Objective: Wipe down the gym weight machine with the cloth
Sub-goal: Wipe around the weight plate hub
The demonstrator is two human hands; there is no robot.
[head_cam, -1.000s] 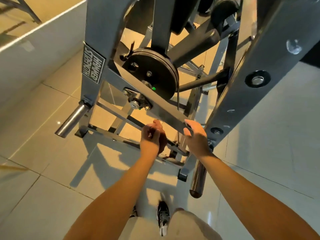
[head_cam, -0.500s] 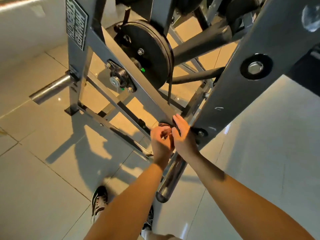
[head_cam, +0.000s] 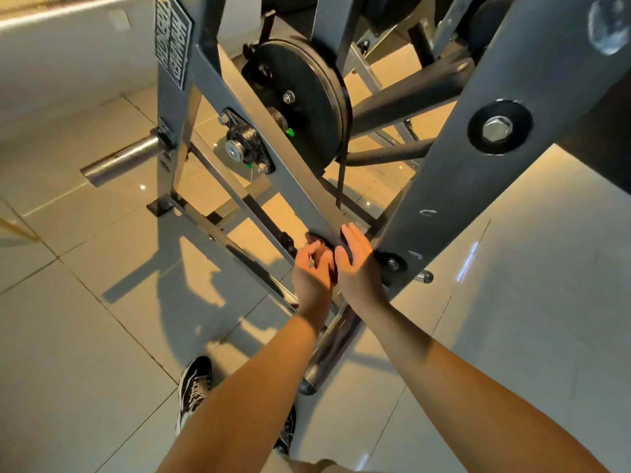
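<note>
Floor (head_cam: 85,336): large pale glossy tiles with thin dark joints, warm light patches and frame shadows.
Wall (head_cam: 68,63): pale, upper left.
Machine (head_cam: 444,186): grey steel frame standing on the tiles; black disc (head_cam: 300,107) between its beams; one chrome peg (head_cam: 119,162) juts left, another near the arms.
Cloth (head_cam: 316,238): dark, bunched, at the lower end of the slanted beam (head_cam: 290,179).
Left hand (head_cam: 312,268): fingers curled round the cloth.
Right hand (head_cam: 358,264): fingers straight, together, laid against beam and cloth.
Shoe (head_cam: 194,387): black-and-white, on the tiles.
</note>
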